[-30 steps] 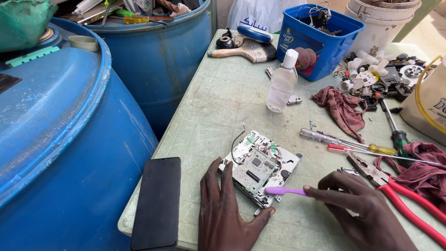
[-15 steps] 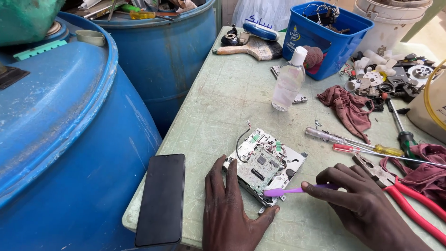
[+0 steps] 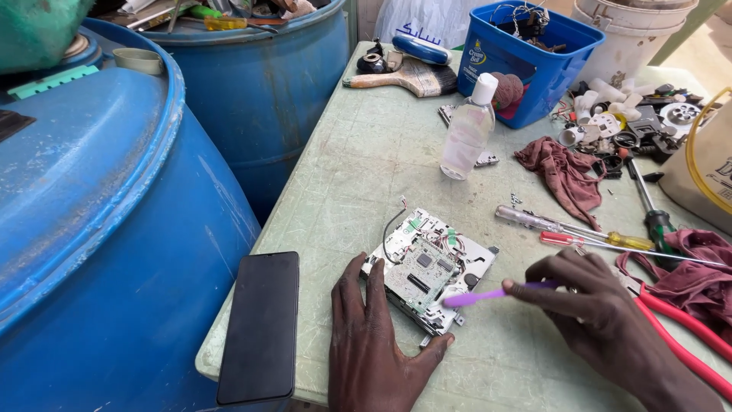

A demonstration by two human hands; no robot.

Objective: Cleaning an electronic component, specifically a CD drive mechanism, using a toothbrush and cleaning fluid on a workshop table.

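A metal drive unit with a green circuit board [image 3: 425, 270] on top lies on the pale green table [image 3: 366, 175]. My left hand [image 3: 375, 343] rests flat beside it, fingers touching its near left edge, thumb against the front corner. My right hand [image 3: 602, 320] holds a purple toothbrush [image 3: 488, 295] whose head touches the unit's right front part. Loose wires stick out of the unit at its far side.
A black phone [image 3: 262, 326] lies face up at the table's left edge. Two blue barrels [image 3: 114, 229] stand left. A clear bottle [image 3: 467, 131], blue tub [image 3: 534, 53], paintbrush [image 3: 396, 76], rags [image 3: 563, 174], screwdrivers [image 3: 572, 226] and red pliers [image 3: 679, 328] lie around.
The view has shifted slightly. The toothbrush head has moved a little along the unit's right front while my left hand stays pressed beside it.
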